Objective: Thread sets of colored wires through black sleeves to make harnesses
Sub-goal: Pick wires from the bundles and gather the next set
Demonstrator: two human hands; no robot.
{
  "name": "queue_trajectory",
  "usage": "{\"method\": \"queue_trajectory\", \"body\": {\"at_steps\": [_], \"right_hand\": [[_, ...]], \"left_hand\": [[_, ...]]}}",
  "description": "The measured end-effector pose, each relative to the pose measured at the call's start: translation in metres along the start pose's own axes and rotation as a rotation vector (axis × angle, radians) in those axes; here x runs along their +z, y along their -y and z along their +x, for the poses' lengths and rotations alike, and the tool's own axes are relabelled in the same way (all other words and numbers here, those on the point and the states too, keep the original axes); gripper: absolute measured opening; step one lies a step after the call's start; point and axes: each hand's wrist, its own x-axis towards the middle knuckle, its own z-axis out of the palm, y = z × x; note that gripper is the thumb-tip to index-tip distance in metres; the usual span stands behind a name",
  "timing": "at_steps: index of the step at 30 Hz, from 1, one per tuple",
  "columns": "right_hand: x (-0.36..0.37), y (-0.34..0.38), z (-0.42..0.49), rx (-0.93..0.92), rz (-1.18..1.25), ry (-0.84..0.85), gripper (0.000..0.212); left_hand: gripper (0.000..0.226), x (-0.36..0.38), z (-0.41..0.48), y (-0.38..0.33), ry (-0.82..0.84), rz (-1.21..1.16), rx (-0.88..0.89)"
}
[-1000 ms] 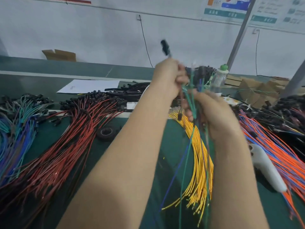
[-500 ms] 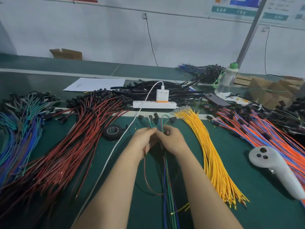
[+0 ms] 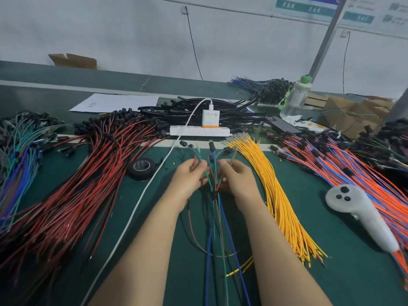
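Both hands are in over the middle of the dark green surface (image 3: 331, 272). The left hand (image 3: 189, 175) has its grip closed, fingers curled round a few strands of the set of green, blue and red wires (image 3: 215, 195). The right hand (image 3: 237, 177) pinches the same set from the other side, its fingertips close to the left's. Beyond the fingers the strands fan out, several tipped with a small black cap (image 3: 211, 145). Toward the person the long tails trail down between the 2 forearms onto the surface. The pile of black sleeves (image 3: 231, 111) sits well back, behind a white power strip (image 3: 198, 130) with a white and orange charger (image 3: 210, 118) plugged in. A white cable (image 3: 141, 199) runs from the charger down past the left forearm. Just right of the right hand lies a sheaf of yellow wires (image 3: 280, 195). Farther right are a spread of orange and blue wires (image 3: 353, 168) and a white handheld controller (image 3: 357, 213). To the left there's a broad heap of red and black wires (image 3: 77, 184) with a roll of black tape (image 3: 142, 168) at its edge, and at the far left a bundle of blue and teal wires (image 3: 17, 155).
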Motion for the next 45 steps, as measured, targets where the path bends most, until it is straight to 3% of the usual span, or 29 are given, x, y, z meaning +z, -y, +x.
{"method": "queue_trajectory", "body": {"at_steps": [4, 7, 12, 15, 17, 21, 26, 31, 36, 42, 45], "right_hand": [[-0.003, 0.002, -0.001, 0.009, 0.052, 0.0, 0.018], [-0.005, 0.006, -0.001, 0.013, 0.073, 0.001, 0.015], [-0.008, 0.014, -0.004, -0.072, -0.235, 0.03, 0.02], [-0.011, 0.017, -0.007, -0.021, -0.346, 0.127, 0.026], [-0.013, 0.018, -0.008, 0.027, -0.31, 0.155, 0.021], [-0.015, 0.019, -0.007, 0.03, -0.124, 0.075, 0.013], [-0.022, 0.021, -0.003, 0.03, 0.034, -0.064, 0.012], [-0.017, 0.021, -0.006, 0.035, 0.027, -0.019, 0.013], [-0.021, 0.023, -0.002, 0.138, -0.028, -0.012, 0.015], [-0.034, 0.029, 0.002, 0.158, 0.529, -0.054, 0.025], [-0.036, 0.031, 0.002, 0.057, 0.677, -0.03, 0.023]], "left_hand": [[0.023, -0.006, -0.006, -0.003, 0.203, 0.145, -0.036], [0.035, -0.009, -0.007, -0.004, 0.284, 0.102, -0.094], [0.038, -0.004, -0.008, -0.001, 0.206, 0.057, -0.075], [0.039, 0.0, -0.008, 0.003, 0.163, 0.175, -0.008], [0.038, -0.001, -0.009, 0.003, 0.177, 0.171, 0.004], [0.035, -0.004, -0.011, -0.002, 0.265, -0.101, -0.084], [0.033, -0.002, -0.012, -0.005, 0.195, -0.157, -0.13], [0.013, 0.003, -0.016, -0.004, 0.279, -0.088, -0.155], [0.019, 0.006, -0.011, -0.003, 0.0, -0.005, -0.106], [0.022, -0.001, -0.007, -0.008, -0.172, -0.264, -0.071], [0.016, 0.001, -0.008, -0.005, -0.121, -0.067, -0.057]]}}
